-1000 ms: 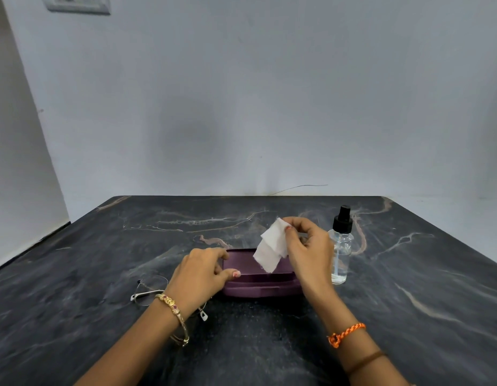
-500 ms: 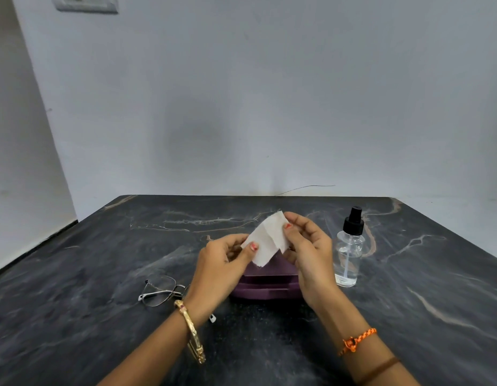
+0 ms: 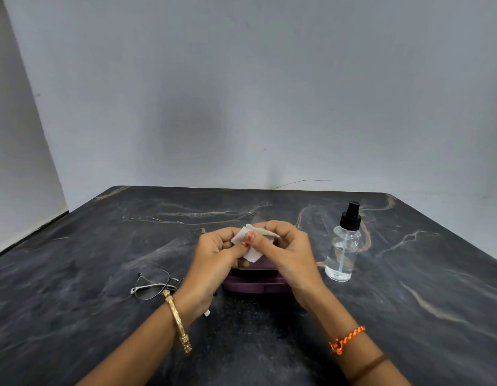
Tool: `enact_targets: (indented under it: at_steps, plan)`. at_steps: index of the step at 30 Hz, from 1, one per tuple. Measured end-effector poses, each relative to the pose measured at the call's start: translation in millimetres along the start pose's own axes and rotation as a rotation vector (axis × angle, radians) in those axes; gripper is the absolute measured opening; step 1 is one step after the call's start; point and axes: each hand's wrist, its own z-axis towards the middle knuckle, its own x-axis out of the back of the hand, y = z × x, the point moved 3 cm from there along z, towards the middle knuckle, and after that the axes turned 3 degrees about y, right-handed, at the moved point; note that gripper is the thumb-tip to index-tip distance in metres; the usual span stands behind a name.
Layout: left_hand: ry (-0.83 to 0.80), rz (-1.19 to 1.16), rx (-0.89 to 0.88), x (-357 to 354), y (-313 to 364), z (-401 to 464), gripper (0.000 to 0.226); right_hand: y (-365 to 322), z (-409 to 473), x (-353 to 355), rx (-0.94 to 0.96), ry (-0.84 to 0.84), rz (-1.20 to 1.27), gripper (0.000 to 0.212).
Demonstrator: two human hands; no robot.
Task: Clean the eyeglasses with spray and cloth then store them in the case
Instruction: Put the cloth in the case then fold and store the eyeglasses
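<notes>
A small white cloth (image 3: 253, 253) is pinched between both hands above the purple glasses case (image 3: 255, 284). My left hand (image 3: 214, 260) grips its left part with thumb and fingers. My right hand (image 3: 286, 252) holds its right part. The case lies on the dark marble table (image 3: 102, 246), mostly hidden behind my hands, so I cannot tell whether it is open. Thin-rimmed eyeglasses (image 3: 154, 284) lie on the table left of my left wrist, partly covered by it. A clear spray bottle (image 3: 343, 252) with a black pump stands upright right of my right hand.
The table meets a plain grey wall (image 3: 241, 93) at the back and another wall on the left. A thin wire (image 3: 303, 181) lies along the back edge. The table's right edge slopes off near the bottle's far side.
My left hand left the case and came up to the cloth. Both hands now hold the cloth close together, and the cloth looks more bunched than before.
</notes>
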Motion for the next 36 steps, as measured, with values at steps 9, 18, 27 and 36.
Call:
enact_targets:
  at_steps: [9,18,27,36]
  plan:
    - [0.071,0.120,-0.009,4,0,1,0.027,3,2,9,0.104,0.203,-0.297,0.010]
    - [0.168,0.399,-0.003,23,-2,9,0.020,-11,2,23,0.351,0.324,-0.830,0.014]
    - [0.133,0.850,-0.121,24,-3,11,0.009,-1,10,36,0.023,0.165,-1.226,0.021]
    - [0.038,1.047,-0.115,20,-10,11,0.014,10,10,38,-0.092,0.056,-1.358,0.018]
